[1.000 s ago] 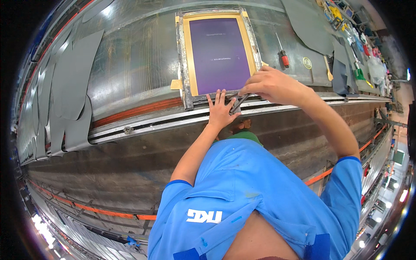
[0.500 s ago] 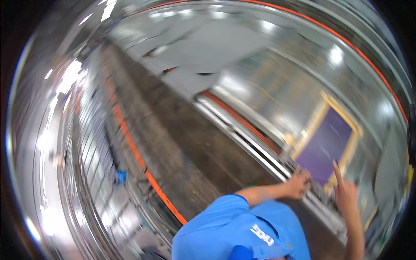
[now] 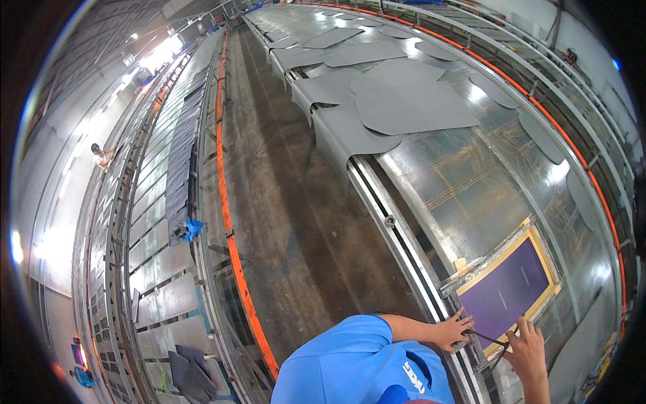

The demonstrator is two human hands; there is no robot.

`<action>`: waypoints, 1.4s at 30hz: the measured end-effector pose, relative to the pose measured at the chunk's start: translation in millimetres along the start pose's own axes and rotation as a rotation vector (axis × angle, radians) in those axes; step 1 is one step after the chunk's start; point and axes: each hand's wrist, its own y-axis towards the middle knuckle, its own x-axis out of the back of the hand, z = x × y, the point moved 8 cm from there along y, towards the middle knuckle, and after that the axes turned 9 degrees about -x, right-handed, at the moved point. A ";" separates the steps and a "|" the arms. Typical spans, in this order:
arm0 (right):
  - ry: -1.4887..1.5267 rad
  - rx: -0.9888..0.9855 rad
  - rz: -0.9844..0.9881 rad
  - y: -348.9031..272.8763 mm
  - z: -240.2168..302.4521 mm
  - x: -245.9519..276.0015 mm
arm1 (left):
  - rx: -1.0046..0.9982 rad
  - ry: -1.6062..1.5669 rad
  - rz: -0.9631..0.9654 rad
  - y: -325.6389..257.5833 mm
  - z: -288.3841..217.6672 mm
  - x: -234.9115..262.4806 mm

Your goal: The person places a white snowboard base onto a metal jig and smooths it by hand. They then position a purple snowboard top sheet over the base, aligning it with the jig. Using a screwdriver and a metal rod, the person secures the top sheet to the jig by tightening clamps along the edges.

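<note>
View: the camera is now looking along the length of the long bench (image 3: 431, 182), whereas 1 second ago it was looking straight down at the frame; half a second ago it was already swinging round.
Screen frame: the yellow-edged frame with a purple panel (image 3: 506, 291) is lying flat on the glassy bench top at the lower right, having sat at the top centre of the picture 1 second ago.
Left hand: the left hand (image 3: 452, 331) is resting on the frame's near corner at the bench's metal rail (image 3: 404, 249), fingers curled over the edge, much as before.
Right hand: the right hand (image 3: 526, 349) is pinching a thin dark tool (image 3: 486, 339) at the frame's lower edge, fingers closed around it.
Grey sheets: several cut grey sheets (image 3: 404, 101) are lying overlapped further up the bench.
Aisle: a dark floor strip (image 3: 282, 222) is running beside the bench.
Other person: someone (image 3: 101, 155) is standing far off at the left.
</note>
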 end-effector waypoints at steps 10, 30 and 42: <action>0.124 0.084 0.062 -6.0 -13.9 -33.8 | -0.016 0.027 -0.025 -2.3 -2.3 0.8; 0.822 -0.684 0.234 -39.3 -47.1 -91.5 | -0.008 0.007 0.013 -2.1 -4.5 8.2; 0.014 0.181 0.054 -3.5 -18.5 -34.9 | -0.020 0.047 0.003 -2.1 -2.7 3.6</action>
